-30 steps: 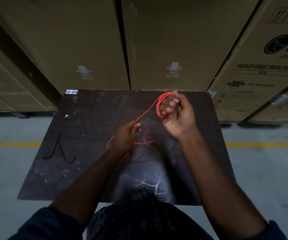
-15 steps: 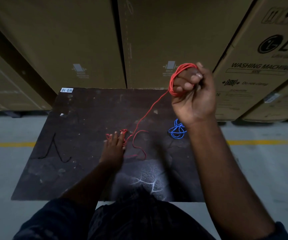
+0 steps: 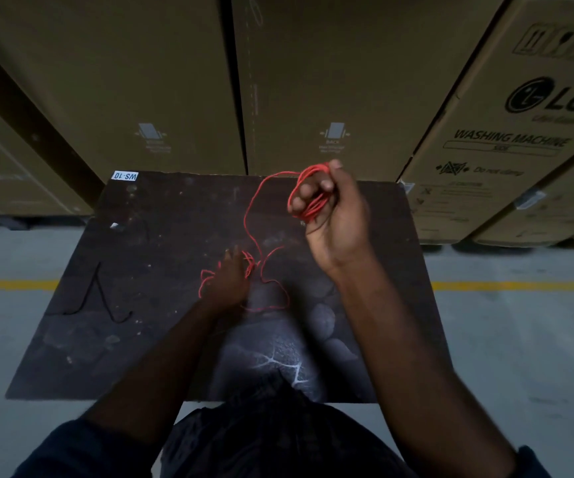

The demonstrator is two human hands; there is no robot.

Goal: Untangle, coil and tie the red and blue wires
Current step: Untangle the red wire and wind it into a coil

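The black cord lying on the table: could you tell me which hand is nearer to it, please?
Left. The left hand sits right of the black cord; the right hand is farther right, gripping red wire coils.

Dark scuffed table [image 3: 161, 305], black wire [image 3: 102, 298] lying on it, white WS-10 label [image 3: 125, 175], cardboard washing-machine boxes [image 3: 506, 139] behind, yellow floor line [image 3: 9, 283]

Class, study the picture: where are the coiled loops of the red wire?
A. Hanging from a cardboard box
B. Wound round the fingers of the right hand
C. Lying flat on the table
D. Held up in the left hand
B: the red wire loops round the curled fingers of the right hand, raised over the table, while the left hand rests on the loose strands.
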